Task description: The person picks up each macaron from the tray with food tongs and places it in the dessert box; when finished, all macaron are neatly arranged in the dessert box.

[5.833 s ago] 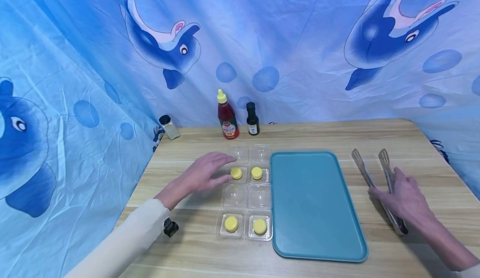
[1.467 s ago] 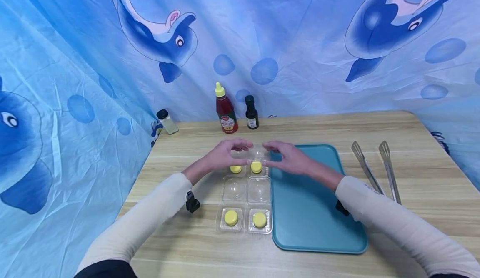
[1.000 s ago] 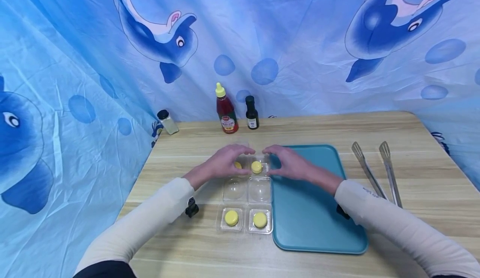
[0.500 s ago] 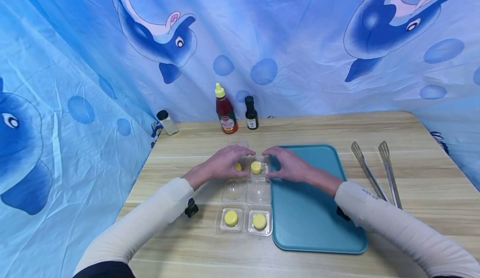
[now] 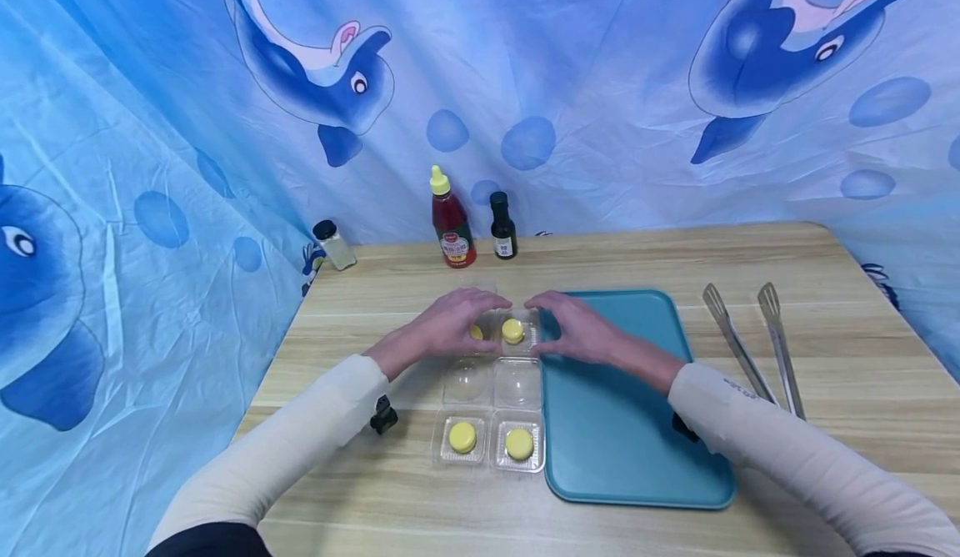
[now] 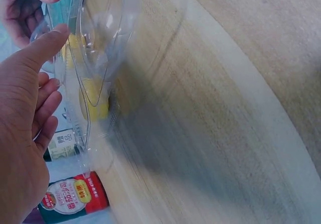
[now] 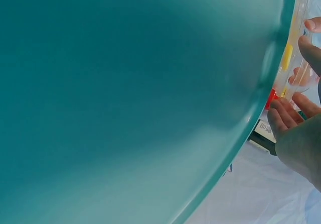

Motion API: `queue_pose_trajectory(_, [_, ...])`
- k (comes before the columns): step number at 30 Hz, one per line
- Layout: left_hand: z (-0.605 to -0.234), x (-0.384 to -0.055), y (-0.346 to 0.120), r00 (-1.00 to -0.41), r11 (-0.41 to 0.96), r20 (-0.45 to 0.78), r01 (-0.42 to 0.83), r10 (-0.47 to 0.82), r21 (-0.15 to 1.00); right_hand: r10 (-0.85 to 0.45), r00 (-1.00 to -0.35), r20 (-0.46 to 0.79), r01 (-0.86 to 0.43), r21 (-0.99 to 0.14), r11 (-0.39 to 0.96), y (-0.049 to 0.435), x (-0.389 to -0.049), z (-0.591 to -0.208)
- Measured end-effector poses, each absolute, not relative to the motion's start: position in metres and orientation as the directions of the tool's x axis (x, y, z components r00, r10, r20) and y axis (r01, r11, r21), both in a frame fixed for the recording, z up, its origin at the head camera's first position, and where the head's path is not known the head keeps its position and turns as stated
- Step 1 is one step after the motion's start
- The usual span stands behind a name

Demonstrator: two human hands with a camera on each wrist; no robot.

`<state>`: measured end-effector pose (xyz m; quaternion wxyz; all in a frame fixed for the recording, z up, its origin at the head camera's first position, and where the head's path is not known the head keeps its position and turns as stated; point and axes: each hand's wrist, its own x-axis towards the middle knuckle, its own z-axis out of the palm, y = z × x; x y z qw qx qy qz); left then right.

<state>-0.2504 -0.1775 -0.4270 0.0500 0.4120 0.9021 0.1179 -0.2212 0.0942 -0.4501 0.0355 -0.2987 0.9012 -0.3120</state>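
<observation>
Clear plastic clamshell boxes with domed lids stand in two columns, each holding a yellow macaron. Both hands frame the back right box (image 5: 528,338), whose macaron (image 5: 513,331) shows through the plastic. My left hand (image 5: 453,323) holds its left side, thumb at the front corner and fingers at the back. My right hand (image 5: 577,328) mirrors this on the right side, over the tray's edge. In the left wrist view, the left thumb lies against the clear lid (image 6: 45,38). The back left macaron (image 5: 476,333) is partly hidden by my left hand.
A teal tray (image 5: 630,424) lies right of the boxes, with metal tongs (image 5: 782,348) beyond it. Two front macarons (image 5: 462,437) sit in boxes with lids (image 5: 517,382) laid back. A red sauce bottle (image 5: 453,228), a dark bottle (image 5: 503,228) and a shaker (image 5: 335,245) stand behind.
My right hand has left the tongs and come across to the boxes. The back right box's lid has come forward and down over its macaron, with both hands moving slightly toward me.
</observation>
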Motion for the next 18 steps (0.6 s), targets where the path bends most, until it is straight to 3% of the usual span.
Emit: queue_pose_trajectory(18, [-0.4264, -0.2496, -0.174, -0.673, 0.658, -0.024, 0.714, 0.739, 0.239, -0.559, -0.819, 0.131, -0.525, -0.566, 0.636, 0.092, -0.2215, -0.4551])
